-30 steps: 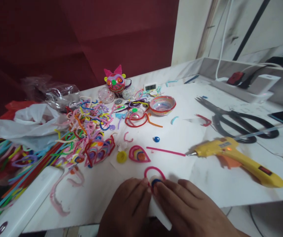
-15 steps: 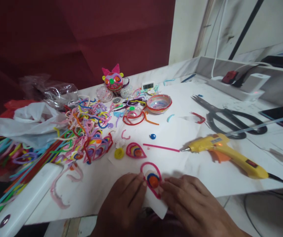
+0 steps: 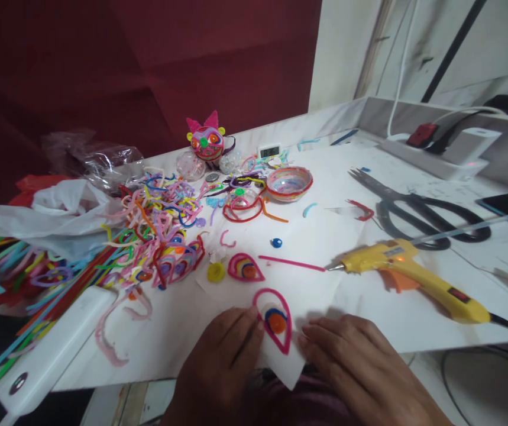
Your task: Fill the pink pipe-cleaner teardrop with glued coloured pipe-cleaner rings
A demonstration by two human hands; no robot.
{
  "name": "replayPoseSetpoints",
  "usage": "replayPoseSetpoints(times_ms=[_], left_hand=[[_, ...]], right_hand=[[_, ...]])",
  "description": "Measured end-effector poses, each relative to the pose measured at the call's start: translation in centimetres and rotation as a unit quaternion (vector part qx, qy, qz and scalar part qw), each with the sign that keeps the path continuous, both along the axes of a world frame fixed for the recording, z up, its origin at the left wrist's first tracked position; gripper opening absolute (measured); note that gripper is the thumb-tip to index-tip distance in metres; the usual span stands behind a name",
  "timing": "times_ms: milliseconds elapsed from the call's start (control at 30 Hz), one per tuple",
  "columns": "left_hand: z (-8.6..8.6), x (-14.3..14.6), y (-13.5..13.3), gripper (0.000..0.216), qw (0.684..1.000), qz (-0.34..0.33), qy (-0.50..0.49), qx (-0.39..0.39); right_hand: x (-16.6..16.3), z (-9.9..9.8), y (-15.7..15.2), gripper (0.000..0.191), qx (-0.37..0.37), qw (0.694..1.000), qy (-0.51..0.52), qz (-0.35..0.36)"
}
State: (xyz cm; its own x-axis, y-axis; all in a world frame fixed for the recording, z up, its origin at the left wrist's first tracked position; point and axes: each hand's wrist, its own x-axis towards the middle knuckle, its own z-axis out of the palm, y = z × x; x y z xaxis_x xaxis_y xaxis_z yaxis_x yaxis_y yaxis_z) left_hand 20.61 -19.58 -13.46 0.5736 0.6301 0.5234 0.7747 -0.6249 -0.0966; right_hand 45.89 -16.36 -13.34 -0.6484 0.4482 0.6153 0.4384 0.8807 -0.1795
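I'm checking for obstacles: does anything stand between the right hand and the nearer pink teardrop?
Nothing visible: only bare paper shows between the right hand and the teardrop. The left hand is at its opposite edge.

Ahead I see a small digital clock; a white power strip lies to my right.

Your craft workspace, identified by the glue gun, large scissors, power strip and heaped colored strands on your table; home or workshop cannot be distinguished.
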Motion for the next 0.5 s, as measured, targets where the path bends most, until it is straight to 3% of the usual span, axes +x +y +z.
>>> replayPoseSetpoints(times_ms=[100,267,500], left_hand=[[0.0,0.0,0.0,0.032,1.0,0.001,-0.003,-0.002],[0.2,0.3,0.0,0.031,1.0,-0.006,-0.008,0.001],[0.2,0.3,0.2,0.03,1.0,-0.01,-0.007,0.005]], right_hand=[[-0.3,-0.3,-0.1,0.035,-0.01,1.0,0.009,-0.021],[-1.5,-1.7,-0.3,0.03,0.038,0.998,0.042,-0.027],[-2.6,-2.0,-0.2,0.031,0.01,0.996,0.079,-0.034]])
